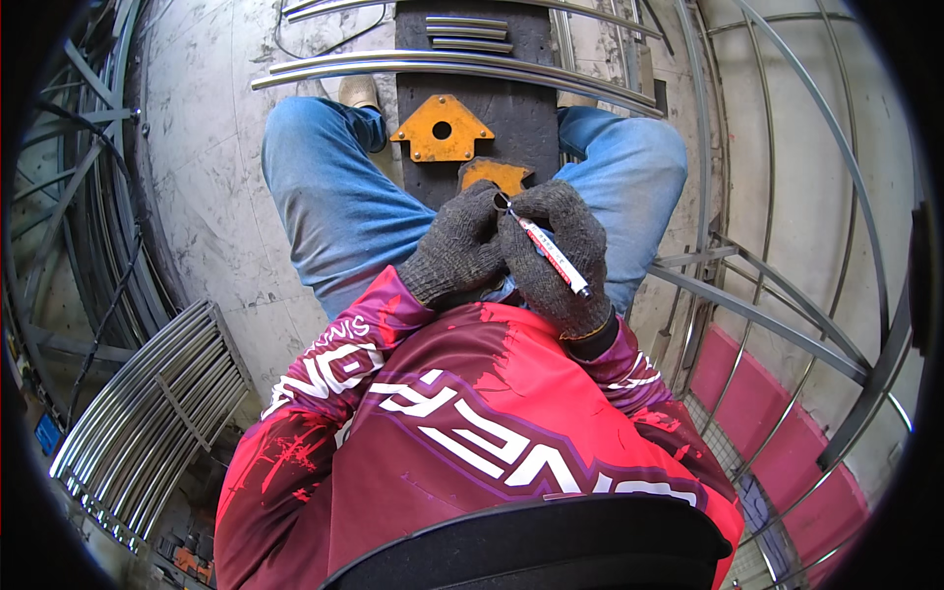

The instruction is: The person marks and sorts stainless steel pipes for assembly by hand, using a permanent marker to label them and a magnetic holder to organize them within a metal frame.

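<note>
Both of my hands wear dark grey knit gloves and meet in front of my belly. In my right hand (560,251) is a slim white and red marker pen (553,258), lying slantwise along the fingers. My left hand (460,241) is closed beside it, fingertips at a small dark ring-like end (502,202); what it grips is mostly hidden. Just beyond the hands lies an orange welding magnet (497,177), partly covered by the left fingers. Farther off, a second orange arrow-shaped welding magnet (442,129) with a round hole rests flat on the dark bench (423,182).
Long shiny metal tubes (452,65) cross the bench at the far side, with several short tubes (469,34) behind them. A rack of bent tubes (162,418) stands at lower left. Metal frames (777,320) rise on the right, and dark steel bars (84,211) crowd the left.
</note>
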Available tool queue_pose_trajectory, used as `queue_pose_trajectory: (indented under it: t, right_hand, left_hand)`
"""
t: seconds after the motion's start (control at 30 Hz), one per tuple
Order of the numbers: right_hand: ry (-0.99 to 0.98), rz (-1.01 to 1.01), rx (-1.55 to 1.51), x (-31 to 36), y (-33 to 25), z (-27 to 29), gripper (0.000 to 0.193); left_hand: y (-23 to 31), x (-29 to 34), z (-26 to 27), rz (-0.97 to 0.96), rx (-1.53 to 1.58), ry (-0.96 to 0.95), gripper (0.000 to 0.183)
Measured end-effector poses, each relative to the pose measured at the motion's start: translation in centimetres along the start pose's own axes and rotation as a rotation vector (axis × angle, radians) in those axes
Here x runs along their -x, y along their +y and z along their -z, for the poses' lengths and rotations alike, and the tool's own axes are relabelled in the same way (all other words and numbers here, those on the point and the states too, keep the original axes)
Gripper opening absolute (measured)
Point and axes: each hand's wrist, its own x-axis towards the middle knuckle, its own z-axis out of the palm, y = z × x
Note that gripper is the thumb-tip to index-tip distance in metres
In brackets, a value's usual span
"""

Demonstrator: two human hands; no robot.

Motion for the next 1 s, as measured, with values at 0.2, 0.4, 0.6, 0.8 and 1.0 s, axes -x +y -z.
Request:
queue_pose_trajectory:
  t: [0.2, 0.4, 0.6, 0.8, 1.0]
  right_hand:
    - [0.007, 0.028, 0.027, -0.2, 0.0, 0.0, 0.018]
    - [0.032, 0.029, -0.022, -0.3, -0.1, -0.1, 0.018]
    - [0.023, 0.017, -0.010, -0.2, -0.1, -0.1, 0.018]
    - [0.013, 0.023, 0.001, -0.2, -0.2, 0.0, 0.019]
    - [0.014, 0.012, 0.039, -0.1, -0.3, 0.0, 0.020]
  left_hand:
    - [0.0, 0.1, 0.0, -0.005, -0.005, -0.002, 0.027]
    - [0.2, 0.1, 0.0, 0.008, 0.017, -0.007, 0.026]
    - [0.0, 0.2, 0.0, 0.037, 0.020, -0.006, 0.026]
    - [0.0, 0.1, 0.0, -0.022, -0.006, -0.006, 0.028]
    - [-0.8, 0.3, 0.0, 0.009, 0.004, -0.040, 0.026]
